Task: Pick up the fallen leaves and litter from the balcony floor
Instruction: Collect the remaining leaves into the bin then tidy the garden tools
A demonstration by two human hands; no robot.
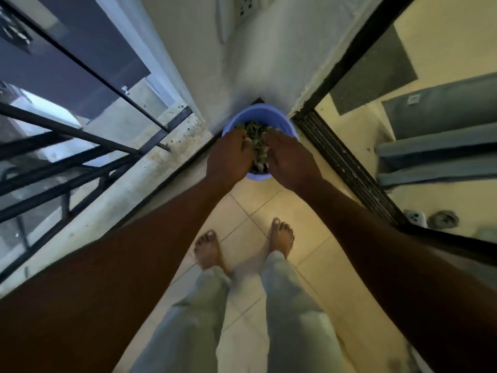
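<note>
A blue plastic bucket [265, 112] stands on the tiled balcony floor in the far corner against the white wall. Green and brown leaves with bits of litter [255, 130] fill it. My left hand [228, 157] and my right hand [289, 161] reach over the bucket's near half, knuckles up, fingers curled inward around a clump of leaves [258, 154] that shows between them. The fingertips are hidden, so the exact grip is unclear. Both forearms stretch straight out from the bottom corners.
A low stained ledge [150, 160] with a black metal railing [80, 162] runs along the left. A sliding-door track [347, 168] borders the right, with a room beyond. My bare feet [281, 235] stand on the cream tiles [252, 200] behind the bucket.
</note>
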